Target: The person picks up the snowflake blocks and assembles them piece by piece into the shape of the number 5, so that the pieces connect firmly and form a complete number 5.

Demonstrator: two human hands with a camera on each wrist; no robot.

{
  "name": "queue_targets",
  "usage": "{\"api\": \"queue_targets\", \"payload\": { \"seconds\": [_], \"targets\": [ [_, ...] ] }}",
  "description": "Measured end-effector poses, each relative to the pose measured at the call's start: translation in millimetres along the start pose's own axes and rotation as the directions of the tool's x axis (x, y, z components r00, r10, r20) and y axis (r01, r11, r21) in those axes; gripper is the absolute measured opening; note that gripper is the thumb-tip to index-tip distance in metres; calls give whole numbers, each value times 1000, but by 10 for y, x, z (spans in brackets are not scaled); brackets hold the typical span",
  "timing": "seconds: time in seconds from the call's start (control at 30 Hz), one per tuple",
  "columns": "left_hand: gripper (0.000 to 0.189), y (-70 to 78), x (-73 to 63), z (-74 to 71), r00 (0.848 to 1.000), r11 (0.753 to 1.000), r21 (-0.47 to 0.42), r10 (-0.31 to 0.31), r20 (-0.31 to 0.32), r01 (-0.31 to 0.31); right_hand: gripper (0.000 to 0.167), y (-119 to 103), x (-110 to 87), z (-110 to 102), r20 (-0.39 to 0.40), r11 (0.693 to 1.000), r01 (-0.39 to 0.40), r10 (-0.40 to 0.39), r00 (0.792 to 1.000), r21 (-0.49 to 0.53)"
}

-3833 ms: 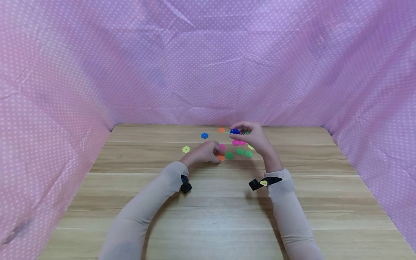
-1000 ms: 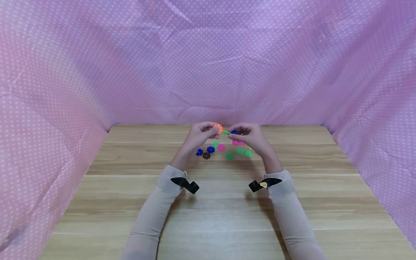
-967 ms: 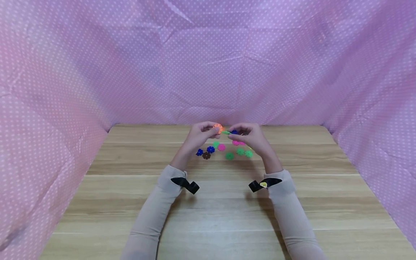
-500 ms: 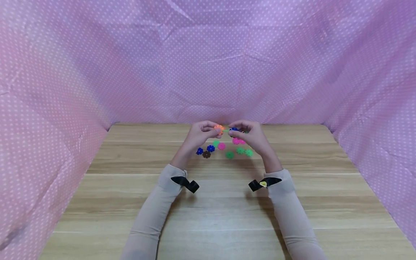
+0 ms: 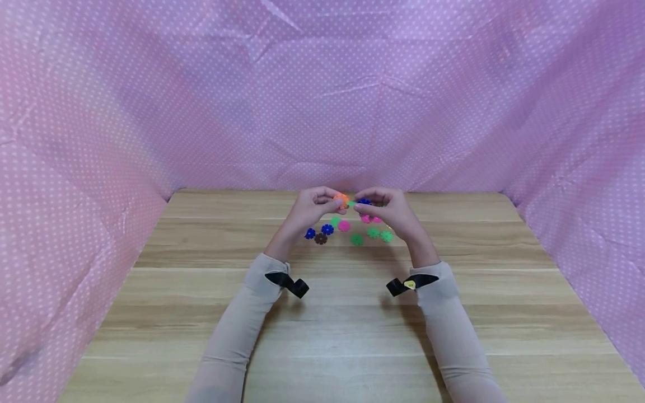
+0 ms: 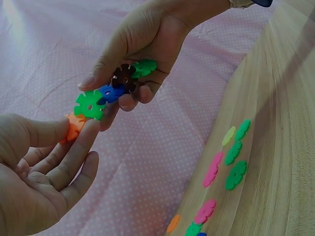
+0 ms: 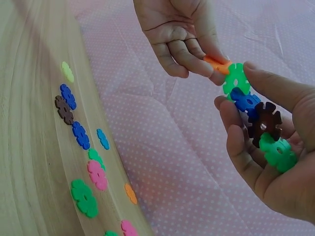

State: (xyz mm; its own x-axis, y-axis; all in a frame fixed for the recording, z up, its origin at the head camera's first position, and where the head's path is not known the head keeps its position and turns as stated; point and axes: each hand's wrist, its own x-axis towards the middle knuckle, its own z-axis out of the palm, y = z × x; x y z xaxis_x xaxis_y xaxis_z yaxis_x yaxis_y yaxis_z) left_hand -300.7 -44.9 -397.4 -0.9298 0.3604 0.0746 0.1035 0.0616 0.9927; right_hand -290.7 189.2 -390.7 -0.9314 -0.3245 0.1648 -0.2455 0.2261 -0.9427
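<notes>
My left hand [image 5: 313, 207] pinches an orange notched snowflake disc [image 7: 216, 64] between thumb and fingers. Facing it, my right hand [image 5: 392, 208] holds a chain of interlocked discs: a green disc [image 7: 236, 79] at the outer end, then a blue disc [image 7: 247, 103], a brown disc [image 7: 265, 123] and another green disc [image 7: 279, 153] near the palm. In both wrist views the orange disc meets the rim of the outer green disc, set at an angle to it. Both hands are raised above the far part of the table.
Loose discs lie on the wooden table [image 5: 332, 336] below the hands: blue ones [image 5: 327, 229], a brown one [image 5: 320, 239], pink ones [image 5: 344, 226] and several green ones [image 5: 356, 240]. A yellow disc [image 7: 67, 72] lies there too. Pink dotted cloth [image 5: 322, 101] surrounds the table.
My left hand has lifted from the table, where it was over an orange disc, and brought that disc to the chain's green end. Over the last second the orange disc has shifted slightly right.
</notes>
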Motion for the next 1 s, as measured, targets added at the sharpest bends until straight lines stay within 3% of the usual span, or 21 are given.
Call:
{"api": "queue_targets", "payload": {
  "seconds": [0.2,0.57,1.0],
  "targets": [
    [23,6,-16,2,999,999,46,30,-14,-29,29,-19,-13,-16,-6,1000,14,-14,1000,25],
    [20,7,-39,22,998,995,95,30,-60,-24,27,3,-15,-38,-5,1000,-19,19,1000,11],
    [19,49,-67,50,997,996,76,47,-68,-42,27,-17,-28,-41,-3,999,-4,5,1000,48]
  ]
}}
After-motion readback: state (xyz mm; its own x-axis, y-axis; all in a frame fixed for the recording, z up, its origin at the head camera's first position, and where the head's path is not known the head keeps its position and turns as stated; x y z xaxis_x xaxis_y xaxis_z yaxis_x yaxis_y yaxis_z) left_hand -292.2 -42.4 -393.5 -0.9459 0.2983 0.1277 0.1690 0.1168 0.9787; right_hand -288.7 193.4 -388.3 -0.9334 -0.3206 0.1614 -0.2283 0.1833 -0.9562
